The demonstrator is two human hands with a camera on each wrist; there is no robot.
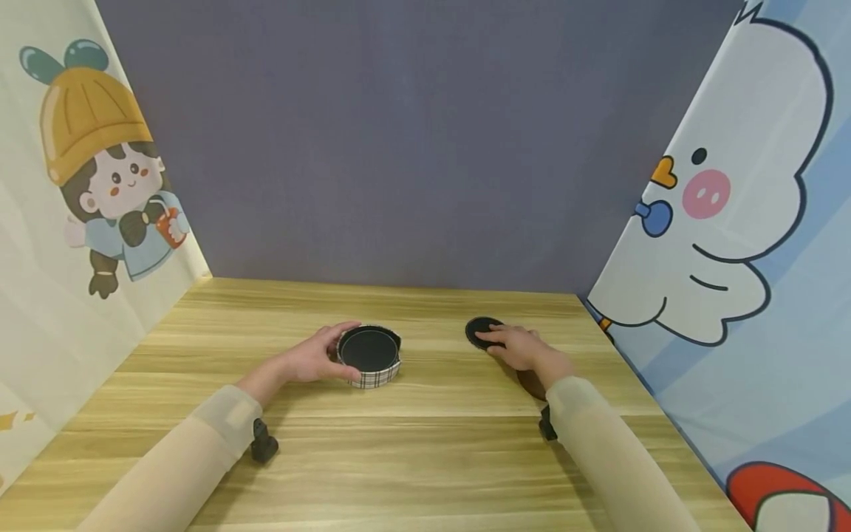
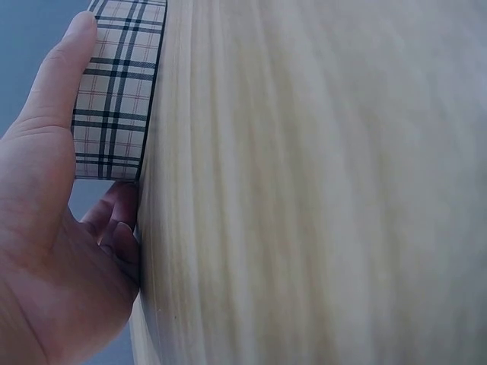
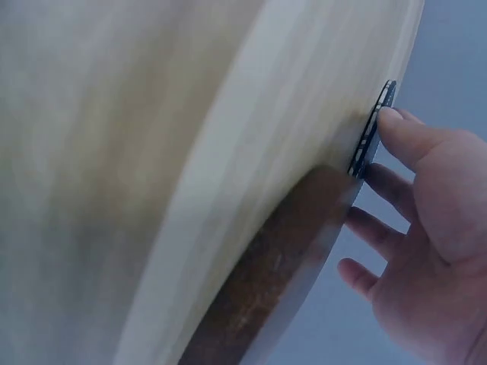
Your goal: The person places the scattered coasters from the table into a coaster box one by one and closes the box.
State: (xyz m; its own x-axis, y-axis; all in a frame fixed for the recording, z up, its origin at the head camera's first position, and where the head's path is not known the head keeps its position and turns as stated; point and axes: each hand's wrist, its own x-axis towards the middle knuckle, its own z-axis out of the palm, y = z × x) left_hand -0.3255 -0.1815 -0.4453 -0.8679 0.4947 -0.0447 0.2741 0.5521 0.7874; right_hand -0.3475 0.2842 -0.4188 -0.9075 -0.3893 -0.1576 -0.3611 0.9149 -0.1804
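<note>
My left hand [image 1: 319,353] grips a low round coaster holder [image 1: 377,378] from its left, fingers at the far side and thumb along the near wall. The holder is cream with dark plaid lines, has a black round top surface inside and a notch at its right. In the left wrist view the thumb lies along the plaid wall [image 2: 114,91]. My right hand [image 1: 521,347] rests its fingertips on a thin black round coaster [image 1: 477,329] that lies on the table. Its thumb is at the coaster's near edge; in the right wrist view the other fingers [image 3: 373,232] spread loosely.
Under my right wrist lies a brown, flat, rounded thing [image 3: 266,274], partly hidden by the arm in the head view. The wood-grain table [image 1: 399,458] ends at a grey back wall [image 1: 399,148], with cartoon-printed panels [image 1: 744,222] on both sides.
</note>
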